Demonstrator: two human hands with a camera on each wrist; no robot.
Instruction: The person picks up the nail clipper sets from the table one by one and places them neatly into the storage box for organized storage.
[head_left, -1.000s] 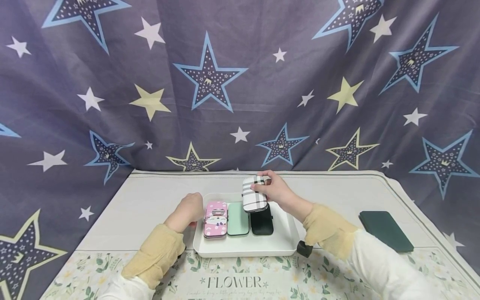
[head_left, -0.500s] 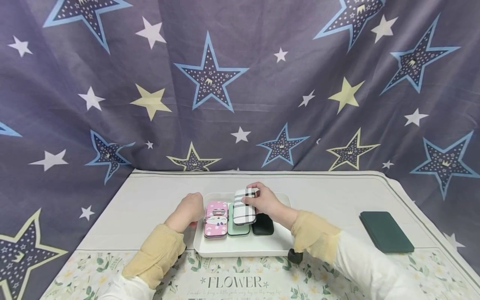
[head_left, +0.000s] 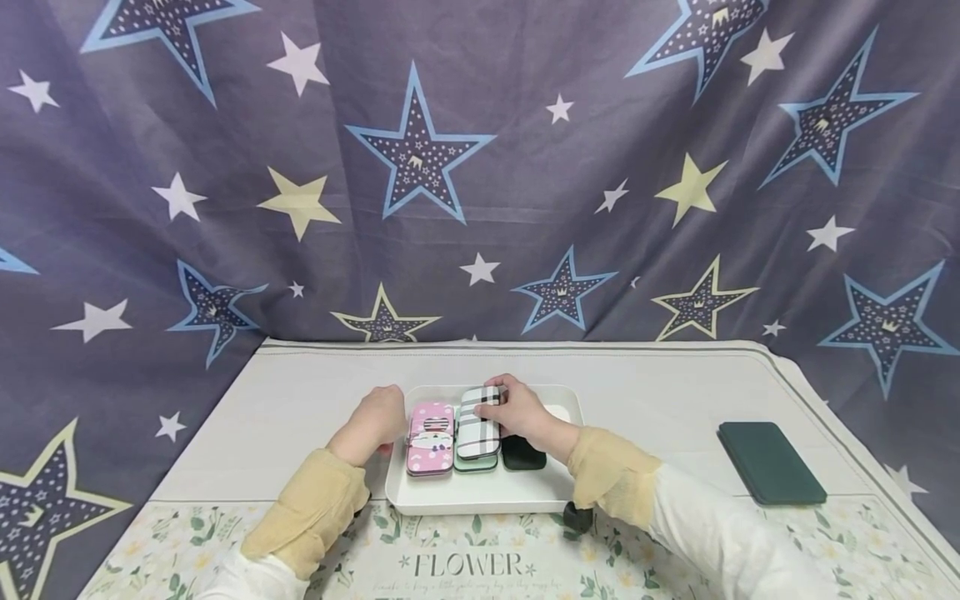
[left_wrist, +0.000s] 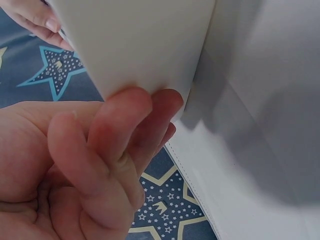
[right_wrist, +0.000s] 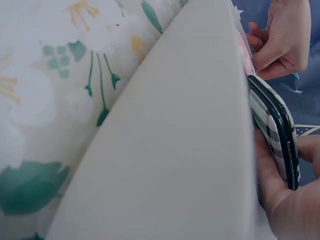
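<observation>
My right hand [head_left: 521,411] pinches a black-and-white plaid clasp case [head_left: 477,422], its dark metal frame [right_wrist: 281,120] edge-on in the right wrist view. The plaid case overlaps a mint green case [head_left: 477,462]; whether they touch, I cannot tell. A pink dotted case [head_left: 431,458] lies left of the green one, and a black case [head_left: 522,452] to the right, partly covered by my right hand. All are inside a white tray [head_left: 480,498]. My left hand [head_left: 380,418] grips the tray's left side, curled fingertips [left_wrist: 131,102] against the outer wall [left_wrist: 140,40].
A dark green flat rectangular object [head_left: 772,463] lies on the table at the right. Floral cloth [head_left: 225,533] with the word FLOWER covers the near part of the table. A star-patterned curtain [head_left: 480,208] hangs behind it.
My right hand has carried the plaid case leftward and nearer, from over the black case to over the green one. The left hand has stayed at the tray's side.
</observation>
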